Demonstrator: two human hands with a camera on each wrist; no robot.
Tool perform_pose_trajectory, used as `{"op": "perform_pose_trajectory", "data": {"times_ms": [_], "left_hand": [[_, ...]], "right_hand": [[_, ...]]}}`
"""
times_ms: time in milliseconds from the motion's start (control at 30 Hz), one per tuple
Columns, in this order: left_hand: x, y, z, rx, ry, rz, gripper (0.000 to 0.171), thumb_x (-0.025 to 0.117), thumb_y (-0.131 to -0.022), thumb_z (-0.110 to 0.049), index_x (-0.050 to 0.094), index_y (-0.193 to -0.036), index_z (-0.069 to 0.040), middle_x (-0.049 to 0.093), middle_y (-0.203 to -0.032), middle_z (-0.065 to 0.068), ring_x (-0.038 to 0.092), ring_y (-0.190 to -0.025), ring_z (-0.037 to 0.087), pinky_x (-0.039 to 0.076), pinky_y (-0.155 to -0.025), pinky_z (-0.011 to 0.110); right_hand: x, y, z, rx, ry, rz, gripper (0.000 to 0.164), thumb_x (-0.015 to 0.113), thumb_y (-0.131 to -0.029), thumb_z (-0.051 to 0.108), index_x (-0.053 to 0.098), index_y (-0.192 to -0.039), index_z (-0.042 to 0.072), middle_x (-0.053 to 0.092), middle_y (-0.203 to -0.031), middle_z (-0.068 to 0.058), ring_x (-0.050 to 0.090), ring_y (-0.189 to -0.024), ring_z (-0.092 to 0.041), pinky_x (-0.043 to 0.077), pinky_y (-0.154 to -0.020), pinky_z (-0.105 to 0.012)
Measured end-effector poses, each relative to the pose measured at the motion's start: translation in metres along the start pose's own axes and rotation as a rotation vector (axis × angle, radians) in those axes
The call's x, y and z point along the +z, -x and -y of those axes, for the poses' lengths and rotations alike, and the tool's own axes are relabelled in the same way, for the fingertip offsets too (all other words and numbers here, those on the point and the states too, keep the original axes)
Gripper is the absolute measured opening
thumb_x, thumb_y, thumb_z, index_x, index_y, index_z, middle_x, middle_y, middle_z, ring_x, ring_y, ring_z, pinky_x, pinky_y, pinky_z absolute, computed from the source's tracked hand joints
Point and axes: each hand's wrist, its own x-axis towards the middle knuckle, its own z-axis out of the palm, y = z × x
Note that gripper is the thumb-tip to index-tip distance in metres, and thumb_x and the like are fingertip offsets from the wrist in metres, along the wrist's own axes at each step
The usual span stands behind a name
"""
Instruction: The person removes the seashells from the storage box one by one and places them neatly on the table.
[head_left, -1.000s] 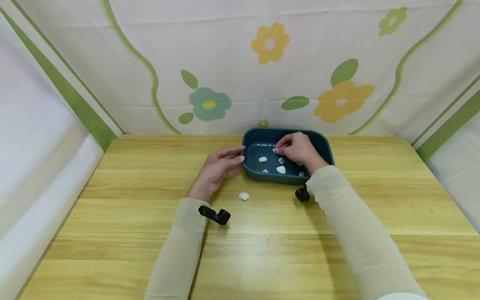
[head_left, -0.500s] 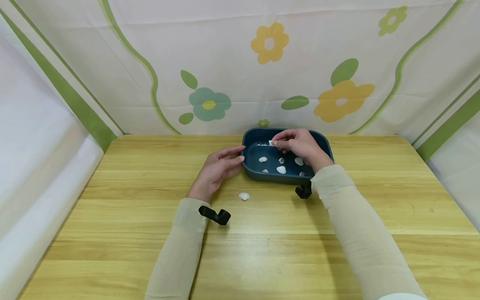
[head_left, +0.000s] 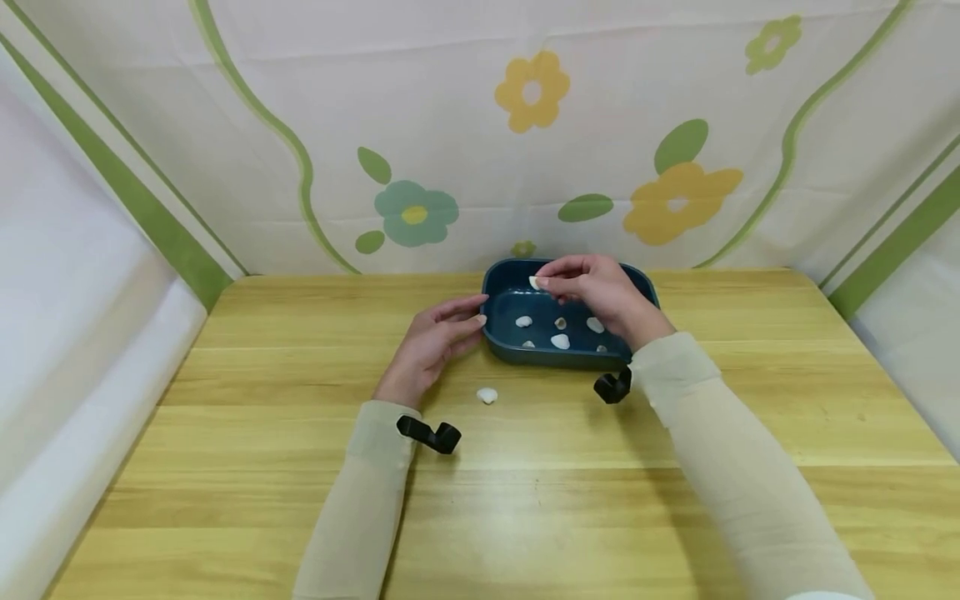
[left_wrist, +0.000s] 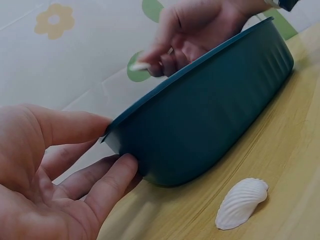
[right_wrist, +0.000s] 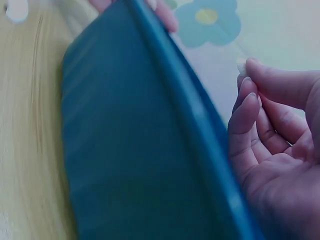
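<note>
the right hand (head_left: 600, 293) pinches a white shell (head_left: 534, 282) over the blue tray (head_left: 540, 357); the left hand (head_left: 430, 346), fingers loose, touches its end. i think it's the carrying part, so next needs a steady pinch.

White shell (head_left: 534, 282) over blue tray (head_left: 555, 359); 6 shells (head_left: 560, 342) inside.

Tray (left_wrist: 200, 105): I read no text in any view.
Shell (left_wrist: 242, 202): no label I can make out.
Cloth (head_left: 480, 167): no letters or numbers I can read.
</note>
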Motion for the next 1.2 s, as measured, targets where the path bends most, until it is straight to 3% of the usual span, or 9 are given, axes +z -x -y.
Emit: {"op": "perform_pose_trajectory", "data": {"times_ms": [267,533,833,1000,1200], "left_hand": [[-0.001,-0.001,0.000,0.001,-0.006,-0.003,0.042,0.072,-0.102,-0.004,0.071,-0.142,-0.015,0.064,-0.153,0.002,0.063,-0.139,0.024,0.055,-0.116,0.041],[0.000,0.000,0.001,0.003,-0.013,0.008,0.044,0.071,-0.103,-0.004,0.068,-0.146,-0.013,0.062,-0.155,0.006,0.065,-0.132,0.021,0.054,-0.117,0.042],[-0.001,0.001,0.000,0.010,-0.012,0.011,0.043,0.071,-0.103,-0.004,0.069,-0.145,-0.013,0.061,-0.156,0.006,0.064,-0.135,0.024,0.054,-0.117,0.042],[-0.001,0.001,-0.001,0.011,-0.019,0.019,0.045,0.071,-0.103,-0.004,0.067,-0.147,-0.012,0.061,-0.156,0.006,0.065,-0.132,0.022,0.054,-0.117,0.042],[-0.001,0.002,0.000,0.011,-0.016,0.020,0.045,0.070,-0.103,-0.003,0.067,-0.147,-0.011,0.062,-0.154,0.006,0.067,-0.128,0.020,0.054,-0.117,0.043]], "right_hand": [[-0.002,0.011,0.014,-0.052,-0.027,-0.016,0.020,0.080,-0.100,0.028,0.081,-0.111,0.012,0.077,-0.100,0.006,0.067,-0.096,-0.033,0.058,-0.091,-0.041],[-0.004,0.020,0.018,-0.057,0.035,0.015,0.030,0.080,-0.100,0.032,0.078,-0.119,0.009,0.074,-0.106,0.006,0.066,-0.100,-0.032,0.056,-0.096,-0.047],[-0.003,0.036,0.016,-0.065,0.069,0.015,0.032,0.079,-0.101,0.030,0.077,-0.120,0.005,0.075,-0.106,0.004,0.067,-0.092,-0.024,0.060,-0.094,-0.042],[-0.004,0.050,0.014,-0.076,0.090,0.006,0.029,0.080,-0.100,0.027,0.078,-0.118,0.005,0.078,-0.105,-0.002,0.067,-0.086,-0.021,0.061,-0.084,-0.037],[-0.004,0.067,0.005,-0.078,0.149,0.010,0.026,0.082,-0.099,0.031,0.081,-0.113,0.011,0.080,-0.106,-0.010,0.068,-0.091,-0.037,0.058,-0.077,-0.044]]}}
